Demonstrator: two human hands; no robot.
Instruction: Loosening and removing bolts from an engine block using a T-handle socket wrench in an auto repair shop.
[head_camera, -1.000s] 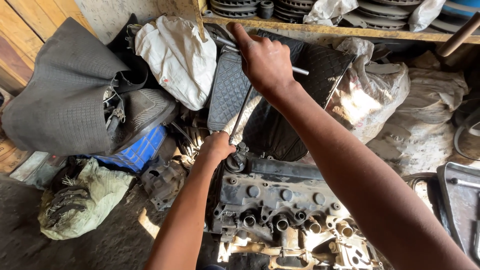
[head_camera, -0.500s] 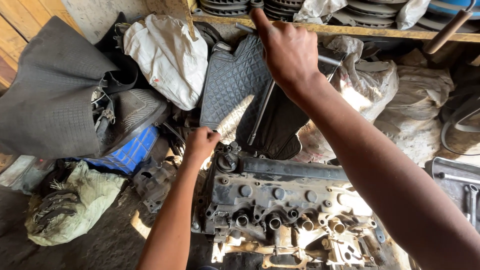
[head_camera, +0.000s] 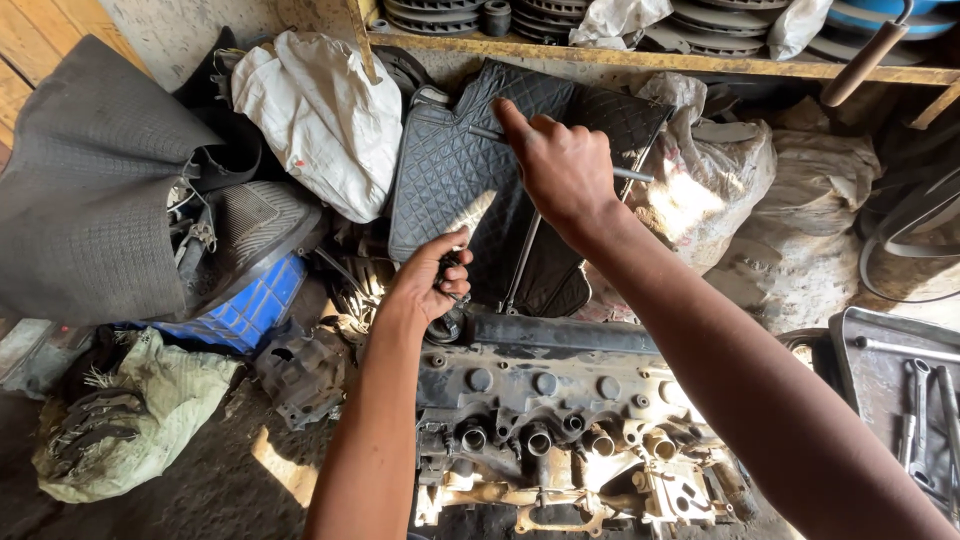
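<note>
Right hand (head_camera: 565, 170) — upper centre, closed on a thin metal rod (head_camera: 630, 174) before the quilted black mat (head_camera: 450, 170). Left hand (head_camera: 425, 285) — centre, gripping a part at the upper-left corner of the engine head (head_camera: 560, 400). Risk: rod slipping from greasy fingers. Since the earlier frame, right hand has dropped lower.

The left hand (head_camera: 428, 283) is low, with its fingers curled tight in a grip and the arm reaching straight up from below. The right hand (head_camera: 560, 165) is higher and further out, closed in a fist, its long arm stretching in from the lower right.
</note>
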